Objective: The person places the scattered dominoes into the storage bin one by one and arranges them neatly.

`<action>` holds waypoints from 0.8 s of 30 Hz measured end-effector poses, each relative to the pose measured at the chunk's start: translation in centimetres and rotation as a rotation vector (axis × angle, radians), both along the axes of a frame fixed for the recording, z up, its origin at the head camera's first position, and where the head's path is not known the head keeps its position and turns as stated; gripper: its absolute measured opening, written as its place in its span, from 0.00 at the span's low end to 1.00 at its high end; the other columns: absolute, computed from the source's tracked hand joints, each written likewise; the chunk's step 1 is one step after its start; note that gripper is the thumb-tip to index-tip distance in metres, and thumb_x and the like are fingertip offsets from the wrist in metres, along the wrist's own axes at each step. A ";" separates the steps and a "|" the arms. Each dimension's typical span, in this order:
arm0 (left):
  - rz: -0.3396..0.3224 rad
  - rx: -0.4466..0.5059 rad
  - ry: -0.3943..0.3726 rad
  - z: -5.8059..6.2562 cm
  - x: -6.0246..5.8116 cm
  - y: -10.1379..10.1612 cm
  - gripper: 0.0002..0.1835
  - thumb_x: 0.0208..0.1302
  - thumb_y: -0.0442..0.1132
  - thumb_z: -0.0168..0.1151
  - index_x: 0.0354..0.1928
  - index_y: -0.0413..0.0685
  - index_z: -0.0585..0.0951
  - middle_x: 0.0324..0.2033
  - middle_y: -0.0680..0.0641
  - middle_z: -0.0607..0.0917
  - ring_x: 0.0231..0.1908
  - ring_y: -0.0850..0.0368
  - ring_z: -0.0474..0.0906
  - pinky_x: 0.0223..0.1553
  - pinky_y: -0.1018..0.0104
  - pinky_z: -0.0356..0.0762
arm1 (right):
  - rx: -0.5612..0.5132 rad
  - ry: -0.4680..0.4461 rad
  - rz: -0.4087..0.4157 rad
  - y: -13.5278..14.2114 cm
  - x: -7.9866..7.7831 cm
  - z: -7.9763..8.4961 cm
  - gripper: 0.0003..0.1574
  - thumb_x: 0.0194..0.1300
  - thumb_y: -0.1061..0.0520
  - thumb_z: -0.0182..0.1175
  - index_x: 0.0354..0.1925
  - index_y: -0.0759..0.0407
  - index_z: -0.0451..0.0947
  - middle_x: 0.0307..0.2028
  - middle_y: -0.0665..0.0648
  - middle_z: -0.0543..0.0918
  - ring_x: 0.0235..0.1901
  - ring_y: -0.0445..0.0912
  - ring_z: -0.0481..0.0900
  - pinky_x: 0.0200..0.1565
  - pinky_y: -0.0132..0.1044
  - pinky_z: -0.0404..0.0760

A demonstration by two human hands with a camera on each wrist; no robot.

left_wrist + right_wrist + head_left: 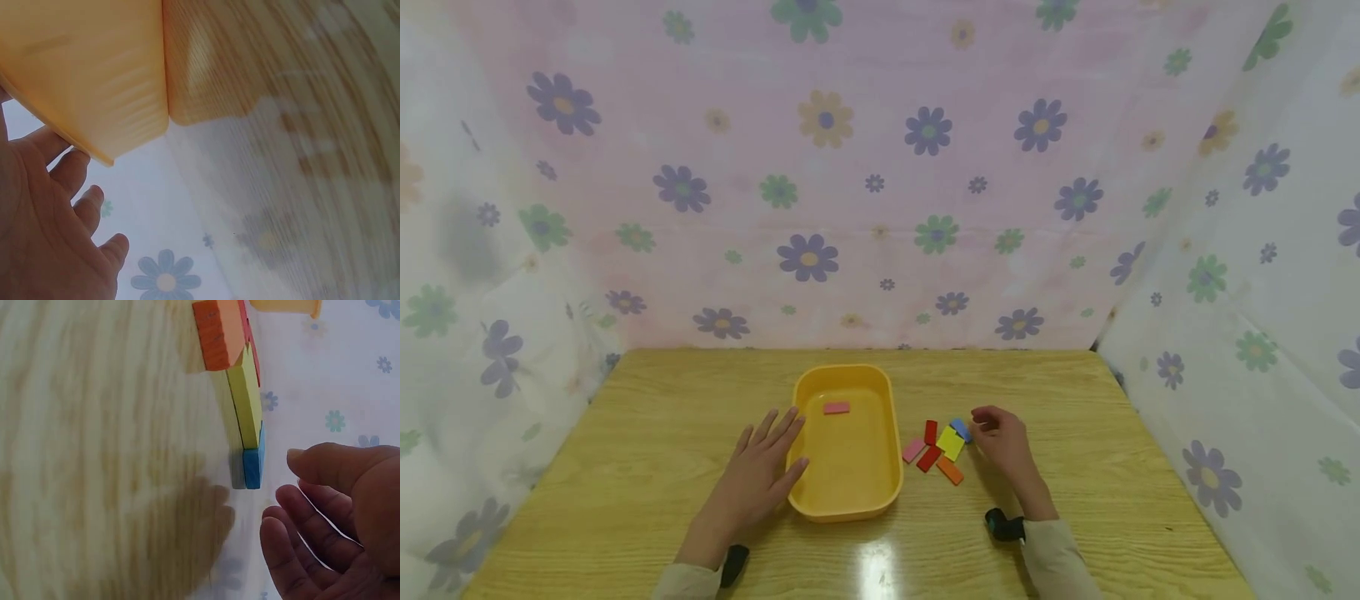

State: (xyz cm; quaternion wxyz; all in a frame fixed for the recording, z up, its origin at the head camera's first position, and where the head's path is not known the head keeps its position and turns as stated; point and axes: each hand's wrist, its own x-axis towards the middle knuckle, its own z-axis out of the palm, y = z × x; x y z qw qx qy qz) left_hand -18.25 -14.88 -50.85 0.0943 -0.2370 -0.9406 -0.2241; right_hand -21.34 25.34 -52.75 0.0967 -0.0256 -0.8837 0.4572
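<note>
A yellow plastic tub (850, 471) stands mid-table with one pink block (837, 408) inside. My left hand (748, 483) rests on its left rim, fingers spread and straight; the left wrist view shows the fingertips at the tub's edge (75, 140). To the right of the tub lie small flat blocks: pink (913, 451), two red ones (931, 432), yellow (951, 443), orange (950, 470) and blue (961, 430). Just right of the blue block is my right hand (1007, 446), fingers loosely bent and holding nothing. A gap separates it from the blue block (252, 467) in the right wrist view.
The wooden table (700, 392) is bordered by a flowered curtain (880, 208) at the back and both sides. Black straps with small devices (1003, 525) sit at the wrists. The tub's right wall is close to the pink block outside it.
</note>
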 end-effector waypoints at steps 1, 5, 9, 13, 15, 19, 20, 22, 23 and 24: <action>0.001 -0.002 0.000 0.1 0.0 0.0 0.33 0.75 0.51 0.57 0.76 0.44 0.67 0.77 0.44 0.63 0.76 0.35 0.56 0.72 0.28 0.49 | 0.013 -0.001 0.009 -0.1 -0.1 0.0 0.15 0.63 0.69 0.66 0.49 0.71 0.82 0.44 0.66 0.86 0.42 0.56 0.84 0.44 0.43 0.86; 0.004 -0.008 -0.005 0.2 0.0 -0.1 0.33 0.75 0.52 0.56 0.76 0.45 0.67 0.77 0.45 0.63 0.76 0.35 0.55 0.72 0.29 0.49 | 0.040 0.001 0.041 -0.5 -0.5 0.1 0.16 0.62 0.67 0.68 0.49 0.71 0.83 0.43 0.66 0.87 0.40 0.55 0.83 0.44 0.46 0.85; 0.004 -0.010 -0.008 0.2 0.0 -0.1 0.34 0.75 0.53 0.56 0.76 0.45 0.67 0.77 0.45 0.63 0.76 0.36 0.55 0.72 0.29 0.49 | 0.081 -0.018 0.057 -0.9 -1.0 0.1 0.15 0.62 0.66 0.69 0.47 0.70 0.83 0.41 0.63 0.87 0.39 0.53 0.83 0.45 0.48 0.84; 0.006 -0.010 -0.015 0.2 0.1 -0.2 0.34 0.75 0.53 0.56 0.76 0.44 0.66 0.77 0.45 0.63 0.76 0.36 0.55 0.73 0.30 0.48 | 0.108 -0.028 0.075 -0.8 -1.5 -0.4 0.12 0.62 0.66 0.68 0.45 0.68 0.84 0.38 0.60 0.87 0.37 0.50 0.83 0.44 0.47 0.84; 0.005 -0.010 -0.019 0.2 0.1 -0.2 0.34 0.75 0.53 0.56 0.76 0.45 0.66 0.77 0.45 0.63 0.76 0.36 0.55 0.73 0.30 0.48 | 0.118 -0.024 0.093 -0.6 -1.6 -0.6 0.12 0.62 0.67 0.68 0.46 0.68 0.84 0.38 0.60 0.87 0.36 0.49 0.83 0.44 0.47 0.84; 0.002 -0.007 -0.018 0.1 0.1 -0.2 0.34 0.75 0.52 0.56 0.76 0.44 0.66 0.77 0.44 0.63 0.76 0.35 0.55 0.73 0.30 0.48 | 0.114 -0.031 0.113 -0.2 -1.6 -0.5 0.14 0.62 0.67 0.67 0.47 0.69 0.84 0.40 0.61 0.88 0.38 0.51 0.84 0.46 0.48 0.85; 0.000 -0.008 -0.016 0.1 0.1 -0.2 0.34 0.75 0.52 0.56 0.76 0.44 0.66 0.77 0.44 0.63 0.76 0.35 0.55 0.73 0.30 0.49 | 0.112 -0.039 0.114 -0.1 -1.6 -0.4 0.15 0.62 0.67 0.68 0.48 0.69 0.84 0.40 0.61 0.87 0.38 0.52 0.84 0.46 0.49 0.85; -0.002 -0.007 -0.009 0.1 0.0 -0.2 0.33 0.75 0.52 0.56 0.76 0.44 0.67 0.77 0.44 0.63 0.76 0.35 0.55 0.72 0.29 0.49 | 0.113 -0.060 0.111 0.1 -1.5 -0.1 0.16 0.62 0.67 0.68 0.49 0.69 0.83 0.42 0.62 0.87 0.40 0.53 0.84 0.47 0.49 0.84; -0.003 -0.007 -0.006 0.0 0.0 -0.2 0.33 0.75 0.52 0.57 0.75 0.44 0.67 0.77 0.44 0.63 0.76 0.35 0.55 0.72 0.29 0.49 | 0.119 -0.069 0.110 0.2 -1.4 0.0 0.16 0.61 0.66 0.69 0.49 0.70 0.83 0.42 0.62 0.87 0.40 0.53 0.84 0.47 0.49 0.84; -0.004 -0.009 -0.003 0.0 0.0 -0.1 0.33 0.75 0.52 0.56 0.76 0.44 0.67 0.77 0.44 0.63 0.76 0.36 0.55 0.72 0.30 0.49 | 0.127 -0.082 0.109 0.2 -1.4 0.1 0.16 0.62 0.66 0.69 0.49 0.70 0.83 0.42 0.62 0.87 0.40 0.53 0.83 0.47 0.49 0.84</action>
